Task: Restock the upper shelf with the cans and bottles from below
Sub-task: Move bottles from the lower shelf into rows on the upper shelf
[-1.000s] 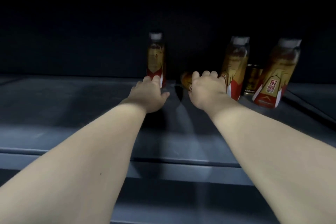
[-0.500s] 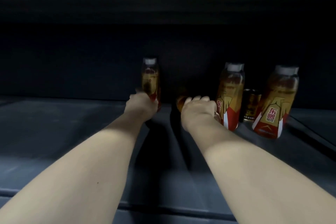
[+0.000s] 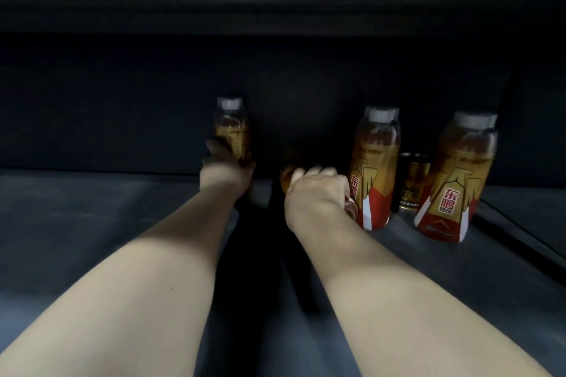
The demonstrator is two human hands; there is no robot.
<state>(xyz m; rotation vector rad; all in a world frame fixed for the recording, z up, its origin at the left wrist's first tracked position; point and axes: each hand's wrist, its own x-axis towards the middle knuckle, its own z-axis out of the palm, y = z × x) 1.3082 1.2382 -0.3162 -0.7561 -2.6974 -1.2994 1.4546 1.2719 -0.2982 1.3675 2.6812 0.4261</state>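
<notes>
left bottle: gripped by left hand, label shadowed
right hand: curled round mostly hidden orange item
rightmost bottle: 东鹏 printed

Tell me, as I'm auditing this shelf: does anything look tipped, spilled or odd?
The tipped bottle in the right hand lies on its side; the left bottle in the left hand, two right bottles and the can stand upright. No spill shows.
</notes>
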